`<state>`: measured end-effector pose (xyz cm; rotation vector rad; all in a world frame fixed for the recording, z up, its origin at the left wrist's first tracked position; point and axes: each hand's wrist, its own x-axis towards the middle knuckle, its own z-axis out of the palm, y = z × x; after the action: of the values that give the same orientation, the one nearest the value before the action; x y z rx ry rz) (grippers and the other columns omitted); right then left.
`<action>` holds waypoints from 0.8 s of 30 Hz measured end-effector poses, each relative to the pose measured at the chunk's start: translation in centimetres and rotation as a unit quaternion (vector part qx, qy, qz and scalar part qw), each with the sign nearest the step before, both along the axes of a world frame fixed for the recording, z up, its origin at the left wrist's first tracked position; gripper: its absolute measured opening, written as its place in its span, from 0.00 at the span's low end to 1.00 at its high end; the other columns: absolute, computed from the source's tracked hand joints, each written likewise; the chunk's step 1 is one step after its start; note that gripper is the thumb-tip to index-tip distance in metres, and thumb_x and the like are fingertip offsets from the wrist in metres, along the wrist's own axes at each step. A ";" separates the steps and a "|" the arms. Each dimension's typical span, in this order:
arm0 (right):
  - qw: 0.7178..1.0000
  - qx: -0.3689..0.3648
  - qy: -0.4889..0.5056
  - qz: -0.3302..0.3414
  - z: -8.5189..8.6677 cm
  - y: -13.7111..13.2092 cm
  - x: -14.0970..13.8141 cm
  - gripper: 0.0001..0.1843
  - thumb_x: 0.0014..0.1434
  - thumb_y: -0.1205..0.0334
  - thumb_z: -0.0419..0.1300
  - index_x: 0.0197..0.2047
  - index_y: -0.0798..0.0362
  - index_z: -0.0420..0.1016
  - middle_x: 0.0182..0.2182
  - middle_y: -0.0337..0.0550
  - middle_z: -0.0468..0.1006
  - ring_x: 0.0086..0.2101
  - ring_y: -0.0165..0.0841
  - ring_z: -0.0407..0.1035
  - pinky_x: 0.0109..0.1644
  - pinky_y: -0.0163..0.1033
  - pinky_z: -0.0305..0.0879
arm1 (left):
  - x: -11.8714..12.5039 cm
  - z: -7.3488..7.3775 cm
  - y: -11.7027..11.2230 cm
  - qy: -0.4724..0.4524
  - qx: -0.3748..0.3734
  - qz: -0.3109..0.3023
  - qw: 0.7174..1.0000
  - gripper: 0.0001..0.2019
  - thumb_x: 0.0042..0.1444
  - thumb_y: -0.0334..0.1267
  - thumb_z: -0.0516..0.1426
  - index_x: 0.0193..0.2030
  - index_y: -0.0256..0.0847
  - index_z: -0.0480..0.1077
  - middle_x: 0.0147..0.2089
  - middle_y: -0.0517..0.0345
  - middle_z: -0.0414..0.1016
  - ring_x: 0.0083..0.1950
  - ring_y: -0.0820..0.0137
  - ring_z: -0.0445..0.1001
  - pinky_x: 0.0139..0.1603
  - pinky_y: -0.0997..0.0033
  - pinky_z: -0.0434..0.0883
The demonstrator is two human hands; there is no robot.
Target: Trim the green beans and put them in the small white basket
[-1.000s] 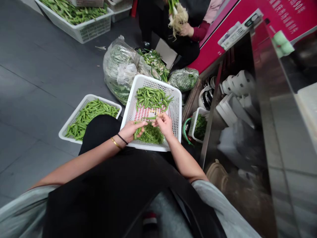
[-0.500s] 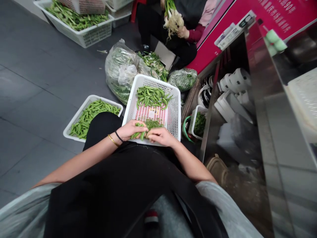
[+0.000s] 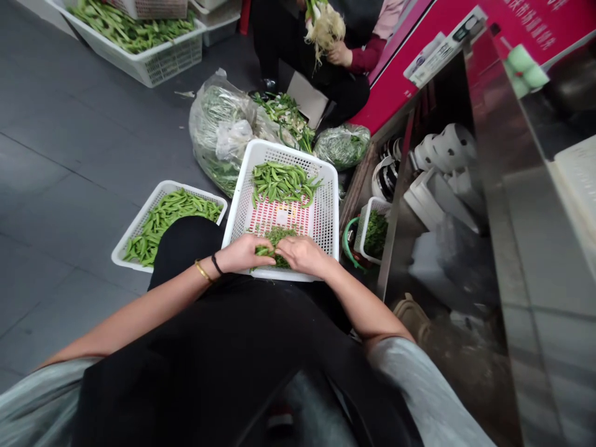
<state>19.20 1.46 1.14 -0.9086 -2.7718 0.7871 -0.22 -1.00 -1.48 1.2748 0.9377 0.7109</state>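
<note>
Pods (image 3: pixel 264 251) between left hand (image 3: pixel 242 253), right hand (image 3: pixel 302 254)

A few green pods (image 3: pixel 264 251) (short, plump, glossy) sit bunched in the left hand (image 3: pixel 242 253), over the near edge of a white slotted basket (image 3: pixel 327 211). Stringy trimmings (image 3: pixel 279 236) are heaped just beyond them. A loose pile (image 3: pixel 282 182) of pods fills the basket's far end.

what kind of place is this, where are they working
Probably the prep area of a restaurant or canteen kitchen: white baskets of pea pods sit on the floor, a steel counter has stacked white crockery beneath, and a second person handles greens nearby.
</note>
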 end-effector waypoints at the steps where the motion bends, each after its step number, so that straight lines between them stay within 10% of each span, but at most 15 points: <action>1: 0.997 -0.056 0.042 -0.007 -0.1 0.3 -0.2 0.17 0.66 0.56 0.46 0.30 0.54 0.67 0.25 0.43 0.72 0.29 0.30 0.68 0.38 0.36 0.64 | 0.1 0.3 0.0 0.020 0.058 0.014 0.998 0.07 0.39 0.38 0.67 0.24 0.39 0.74 0.21 0.60 0.70 0.23 0.75 0.64 0.25 0.79 0.62; 7: 0.871 -0.406 0.260 -0.094 -2.4 2.3 -0.1 0.21 0.61 0.43 0.49 0.33 0.54 0.65 0.19 0.34 0.70 0.21 0.27 0.68 0.27 0.33 0.66 | 0.1 1.5 0.0 0.037 0.118 0.173 0.977 0.05 0.42 0.33 0.65 0.29 0.39 0.77 0.29 0.54 0.76 0.30 0.71 0.71 0.35 0.76 0.66; 10: 0.878 -0.449 0.143 -0.079 -4.2 4.1 1.1 0.23 0.59 0.41 0.51 0.32 0.55 0.67 0.19 0.36 0.72 0.22 0.27 0.69 0.27 0.32 0.66 | -1.1 1.4 0.7 -0.005 0.044 0.293 0.955 0.07 0.41 0.34 0.66 0.30 0.38 0.76 0.29 0.54 0.77 0.27 0.72 0.70 0.30 0.76 0.66; 12: 0.906 -0.419 -0.033 -0.049 -5.2 6.2 2.1 0.22 0.57 0.42 0.55 0.34 0.56 0.70 0.21 0.39 0.75 0.24 0.28 0.71 0.29 0.33 0.66 | -2.0 1.1 1.5 -0.067 -0.013 0.347 0.935 0.07 0.43 0.36 0.64 0.30 0.36 0.74 0.29 0.54 0.77 0.21 0.76 0.65 0.22 0.77 0.63; 16: 0.925 -0.091 -0.323 -0.177 -7.2 12.0 3.0 0.19 0.57 0.53 0.58 0.47 0.56 0.71 0.40 0.53 0.79 0.41 0.38 0.73 0.41 0.37 0.67 | -2.7 -0.2 2.6 -0.232 -0.117 0.330 0.908 0.12 0.45 0.40 0.63 0.23 0.36 0.66 0.19 0.60 0.68 0.14 0.80 0.56 0.12 0.79 0.53; 24: 0.904 0.010 -0.341 -0.259 -10.3 15.0 1.9 0.17 0.60 0.68 0.49 0.52 0.63 0.64 0.47 0.63 0.73 0.47 0.40 0.70 0.48 0.40 0.64 | -2.3 -1.1 1.4 -0.298 -0.243 0.148 0.911 0.13 0.42 0.36 0.65 0.21 0.36 0.63 0.16 0.62 0.63 0.16 0.77 0.62 0.11 0.81 0.53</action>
<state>21.10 16.50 -9.14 -2.1364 -2.7696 0.3849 -2.53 0.44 -2.62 0.4280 0.7314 0.9588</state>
